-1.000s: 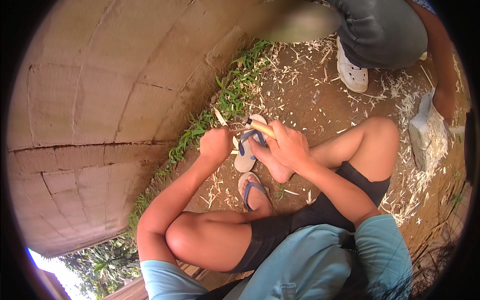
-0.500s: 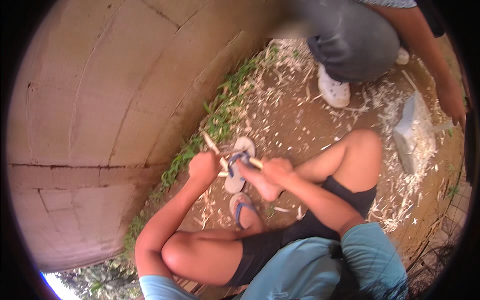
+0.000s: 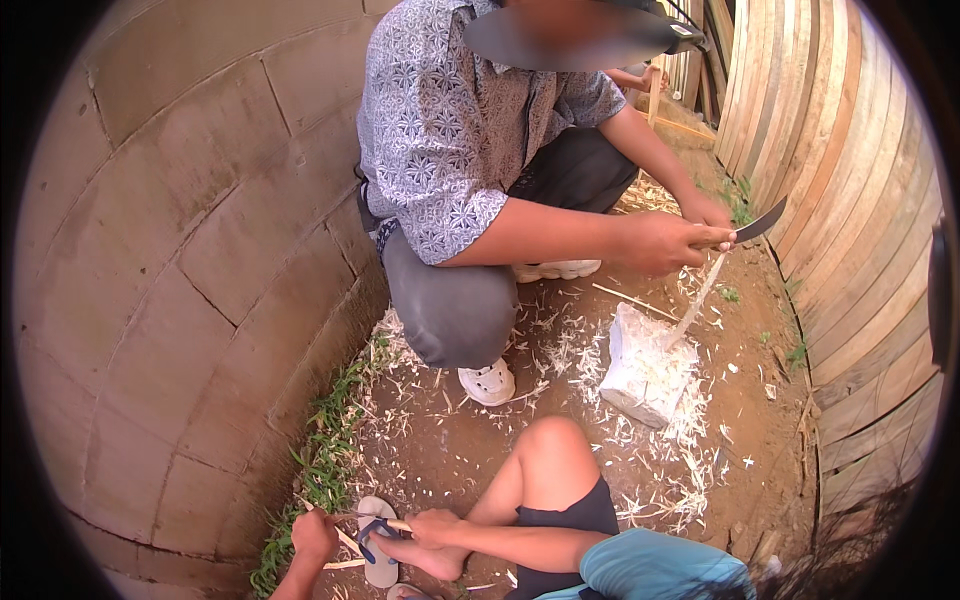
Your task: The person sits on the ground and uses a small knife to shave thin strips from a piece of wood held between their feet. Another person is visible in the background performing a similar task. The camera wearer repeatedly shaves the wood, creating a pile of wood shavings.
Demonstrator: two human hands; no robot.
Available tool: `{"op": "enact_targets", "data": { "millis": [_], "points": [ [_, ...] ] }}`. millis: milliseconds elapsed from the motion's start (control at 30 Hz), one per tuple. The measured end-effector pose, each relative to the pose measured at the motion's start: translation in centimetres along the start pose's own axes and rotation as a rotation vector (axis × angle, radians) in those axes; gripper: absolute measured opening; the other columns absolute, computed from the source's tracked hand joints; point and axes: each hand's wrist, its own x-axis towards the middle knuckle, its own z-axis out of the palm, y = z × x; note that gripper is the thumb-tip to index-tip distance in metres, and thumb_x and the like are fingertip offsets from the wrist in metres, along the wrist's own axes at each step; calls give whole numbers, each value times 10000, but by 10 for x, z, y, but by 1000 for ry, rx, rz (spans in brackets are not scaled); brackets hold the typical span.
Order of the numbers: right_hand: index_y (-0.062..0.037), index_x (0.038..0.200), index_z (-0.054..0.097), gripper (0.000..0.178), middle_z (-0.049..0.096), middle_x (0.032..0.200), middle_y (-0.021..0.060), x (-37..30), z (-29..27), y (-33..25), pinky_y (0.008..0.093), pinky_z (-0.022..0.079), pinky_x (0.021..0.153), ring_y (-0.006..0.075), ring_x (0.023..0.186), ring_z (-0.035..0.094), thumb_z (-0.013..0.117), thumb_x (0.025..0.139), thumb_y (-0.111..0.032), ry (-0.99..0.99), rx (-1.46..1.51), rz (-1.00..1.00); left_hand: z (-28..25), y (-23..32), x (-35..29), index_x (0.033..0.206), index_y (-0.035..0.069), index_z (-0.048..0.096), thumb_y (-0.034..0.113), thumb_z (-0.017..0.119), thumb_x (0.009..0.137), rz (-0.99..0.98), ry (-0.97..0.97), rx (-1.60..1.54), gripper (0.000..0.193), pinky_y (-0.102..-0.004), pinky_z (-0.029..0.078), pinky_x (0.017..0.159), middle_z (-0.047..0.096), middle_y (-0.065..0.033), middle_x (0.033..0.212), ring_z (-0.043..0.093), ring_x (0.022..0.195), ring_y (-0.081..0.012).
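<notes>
Near sandal (image 3: 381,570), right hand (image 3: 436,528) curled round pale handle (image 3: 398,525); left hand (image 3: 315,536) fisted on thin strip (image 3: 347,516)

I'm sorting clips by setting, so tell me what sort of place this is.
Probably a narrow outdoor yard: a block wall on the left, a wooden slat fence on the right, and bare earth strewn with pale shavings between them.
</notes>
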Motion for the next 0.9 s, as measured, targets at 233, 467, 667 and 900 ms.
{"op": "enact_targets", "data": {
  "millis": [233, 467, 667, 900],
  "points": [
    [-29, 1102, 550, 316, 653, 942, 189, 14, 6, 14, 466, 508, 716, 363, 888, 642, 546, 828, -186, 15, -73, -96, 20, -36, 7, 818, 50, 696, 264, 631, 745, 48, -104, 37, 236, -461, 510, 759, 644, -233, 808, 637, 806, -387],
    [-47, 1083, 560, 287, 651, 953, 175, 21, 24, 27, 464, 510, 715, 354, 903, 642, 549, 826, -174, 55, -95, -89, -10, -18, -4, 840, 38, 703, 337, 646, 765, -55, -76, 60, 313, -441, 526, 766, 672, -199, 839, 655, 823, -364],
    [-25, 1075, 565, 289, 654, 928, 183, 9, 8, 15, 465, 508, 717, 356, 888, 646, 509, 841, -185, -1, -113, -69, -4, -33, 1, 729, 41, 702, 376, 698, 723, -77, -16, 76, 335, -451, 522, 720, 652, -199, 723, 648, 744, -373],
    [-54, 1006, 631, 244, 671, 912, 163, 15, 17, 22, 447, 526, 698, 332, 875, 659, 560, 819, -195, 54, -103, -48, -3, -22, 0, 815, 17, 694, 356, 645, 779, -102, -59, 116, 344, -471, 516, 731, 658, -225, 814, 644, 803, -400]
  ]
}}
